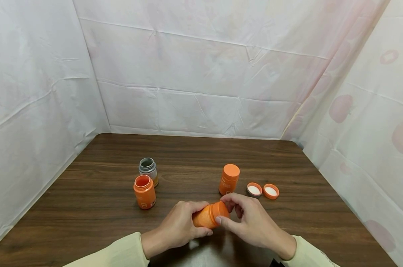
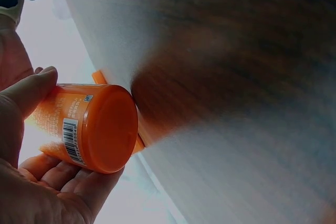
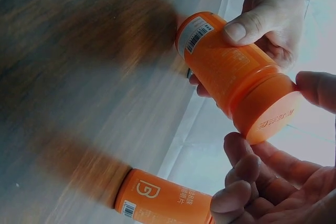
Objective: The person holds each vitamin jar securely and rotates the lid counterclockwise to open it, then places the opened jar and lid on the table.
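Above the near part of the table, my left hand [image 1: 178,224] grips an orange pill bottle [image 1: 202,218] round its body. The bottle is tilted, its orange cap [image 1: 220,210] towards the right and its base, with a barcode label [image 2: 72,139], towards the left. My right hand [image 1: 253,221] pinches the cap between thumb and fingertips. The right wrist view shows the cap [image 3: 269,107] seated on the bottle's neck, with raised lettering on its top. Behind the right hand, another orange pill bottle [image 1: 229,181] stands upright with its cap on.
On the left stand an uncapped orange bottle [image 1: 145,195] and, just behind it, an uncapped grey bottle [image 1: 149,170]. Right of the capped bottle lie two upturned caps with white liners, one grey-sided [image 1: 254,190] and one orange [image 1: 271,191]. White curtains [image 1: 201,74] surround the brown table [image 1: 188,163].
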The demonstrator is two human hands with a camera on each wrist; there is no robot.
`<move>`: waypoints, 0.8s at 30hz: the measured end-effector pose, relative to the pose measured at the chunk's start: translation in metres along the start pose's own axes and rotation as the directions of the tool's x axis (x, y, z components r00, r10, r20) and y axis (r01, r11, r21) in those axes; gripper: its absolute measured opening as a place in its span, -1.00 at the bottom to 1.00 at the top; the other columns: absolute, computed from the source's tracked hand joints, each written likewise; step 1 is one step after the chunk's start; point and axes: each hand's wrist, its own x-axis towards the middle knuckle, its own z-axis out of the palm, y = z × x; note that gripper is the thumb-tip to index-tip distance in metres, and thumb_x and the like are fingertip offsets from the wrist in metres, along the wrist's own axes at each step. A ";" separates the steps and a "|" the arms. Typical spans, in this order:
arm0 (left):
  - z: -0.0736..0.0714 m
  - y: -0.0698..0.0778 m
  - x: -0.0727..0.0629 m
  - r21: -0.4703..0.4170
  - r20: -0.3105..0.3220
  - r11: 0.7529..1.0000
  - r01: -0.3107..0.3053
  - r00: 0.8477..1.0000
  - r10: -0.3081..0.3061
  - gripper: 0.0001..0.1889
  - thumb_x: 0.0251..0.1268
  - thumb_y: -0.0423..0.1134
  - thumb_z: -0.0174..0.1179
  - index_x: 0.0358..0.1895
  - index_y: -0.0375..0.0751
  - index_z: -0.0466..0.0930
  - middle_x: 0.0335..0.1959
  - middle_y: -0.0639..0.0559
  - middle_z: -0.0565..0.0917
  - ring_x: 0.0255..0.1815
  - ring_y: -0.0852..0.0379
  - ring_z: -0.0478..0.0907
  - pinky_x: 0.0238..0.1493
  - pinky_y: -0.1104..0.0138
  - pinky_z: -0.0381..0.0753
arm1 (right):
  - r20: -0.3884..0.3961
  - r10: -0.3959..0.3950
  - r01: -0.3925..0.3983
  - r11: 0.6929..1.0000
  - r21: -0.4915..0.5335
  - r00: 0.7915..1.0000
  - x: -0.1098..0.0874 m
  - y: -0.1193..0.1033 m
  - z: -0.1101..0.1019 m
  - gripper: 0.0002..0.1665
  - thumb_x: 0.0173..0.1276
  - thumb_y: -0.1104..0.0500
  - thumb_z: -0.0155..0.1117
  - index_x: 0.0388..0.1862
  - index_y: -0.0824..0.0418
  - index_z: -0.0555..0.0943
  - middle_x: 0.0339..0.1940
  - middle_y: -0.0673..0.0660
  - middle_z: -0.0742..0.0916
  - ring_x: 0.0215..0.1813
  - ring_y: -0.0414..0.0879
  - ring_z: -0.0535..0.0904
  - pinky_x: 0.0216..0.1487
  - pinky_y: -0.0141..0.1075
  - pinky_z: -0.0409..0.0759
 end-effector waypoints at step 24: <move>0.000 -0.001 0.000 0.009 0.003 1.000 0.006 1.000 -0.006 -0.53 -0.02 -0.15 0.65 0.01 0.19 0.71 -0.27 0.39 0.67 -0.34 0.37 0.57 -0.24 0.41 0.56 | -0.032 -0.303 0.305 0.951 0.054 0.952 -0.001 0.002 -0.003 -0.19 -0.07 0.45 0.60 0.18 -0.05 0.60 -0.09 -0.13 0.62 -0.26 -0.20 0.43 -0.34 -0.36 0.50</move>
